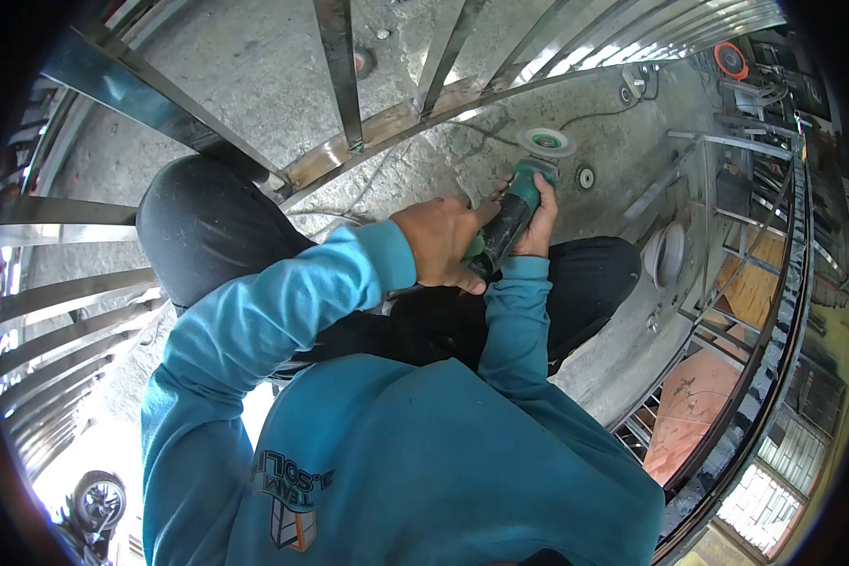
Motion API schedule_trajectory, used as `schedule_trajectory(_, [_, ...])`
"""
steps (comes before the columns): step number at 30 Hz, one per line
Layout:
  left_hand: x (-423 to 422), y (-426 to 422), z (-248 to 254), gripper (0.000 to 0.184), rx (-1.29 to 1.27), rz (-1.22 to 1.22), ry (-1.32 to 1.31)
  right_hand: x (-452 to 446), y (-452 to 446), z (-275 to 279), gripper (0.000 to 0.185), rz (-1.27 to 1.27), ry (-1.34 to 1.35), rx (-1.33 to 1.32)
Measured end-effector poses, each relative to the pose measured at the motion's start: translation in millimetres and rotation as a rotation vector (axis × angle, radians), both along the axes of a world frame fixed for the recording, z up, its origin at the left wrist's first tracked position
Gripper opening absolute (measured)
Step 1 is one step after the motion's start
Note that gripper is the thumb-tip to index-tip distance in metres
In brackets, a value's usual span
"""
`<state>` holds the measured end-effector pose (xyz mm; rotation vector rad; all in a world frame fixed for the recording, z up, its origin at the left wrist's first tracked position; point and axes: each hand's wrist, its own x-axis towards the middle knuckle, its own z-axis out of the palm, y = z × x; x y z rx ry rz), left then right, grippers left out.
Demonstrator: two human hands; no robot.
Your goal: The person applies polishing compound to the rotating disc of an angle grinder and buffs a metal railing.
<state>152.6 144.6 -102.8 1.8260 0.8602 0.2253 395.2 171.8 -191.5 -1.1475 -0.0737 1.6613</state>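
I hold a green and black angle grinder (509,219) in both hands, out in front of my knees. My left hand (439,241) is closed around its rear body. Near the grinder's head, my right hand (541,219) wraps the green housing from the right side. A pale disc with a green centre (546,142) sits at the far end of the tool, facing up. Whether the disc is turning, I cannot tell. Parts of the fingers are hidden behind the grinder.
Shiny metal bars (340,75) of a railing curve along the far and left sides. A small wheel-like disc (586,177) lies on the concrete floor, with a round dish-like piece (668,255) farther right. Cables (613,113) trail behind. Metal frames and a wooden board (753,269) stand right.
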Motion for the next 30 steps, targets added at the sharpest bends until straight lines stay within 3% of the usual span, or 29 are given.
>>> schedule_trajectory(3, [8.7,-7.4,-10.7,0.085,0.154,0.087,0.084,-11.5,-1.0,-5.5,0.033,-0.02,-0.002,0.016])
schedule_trajectory(9, [5.9,6.1,-24.5,0.079,0.455,-0.031,0.084,-26.6,-1.3,-10.2,0.037,-0.058,0.142,0.018])
schedule_trajectory(12, [4.8,20.9,-27.3,0.078,0.469,-0.153,0.119,-31.1,-1.6,-4.7,0.039,-0.056,0.074,0.013])
schedule_trajectory(20, [6.8,23.7,-38.9,0.078,0.606,-0.163,0.022,-35.0,-4.0,14.0,0.04,-0.157,0.069,0.155])
schedule_trajectory(24, [8.7,19.0,-38.7,0.082,0.528,-0.106,-0.06,-12.0,5.5,10.8,0.035,-0.003,0.095,0.213])
schedule_trajectory(26, [9.6,16.6,-40.9,0.085,0.4,-0.105,-0.078,-4.7,13.1,17.2,0.039,0.082,-0.213,0.161])
schedule_trajectory(27, [12.0,14.7,-44.0,0.088,0.266,-0.123,-0.101,-5.3,15.6,23.7,0.039,0.098,-0.219,0.164])
schedule_trajectory(29, [21.5,9.8,-54.6,0.097,0.236,-0.102,-0.171,-10.9,22.9,45.2,0.057,0.145,-0.621,0.184])
schedule_trajectory(30, [27.2,5.2,-55.3,0.1,0.155,-0.067,-0.223,-12.7,25.9,55.8,0.072,0.215,-0.694,0.179])
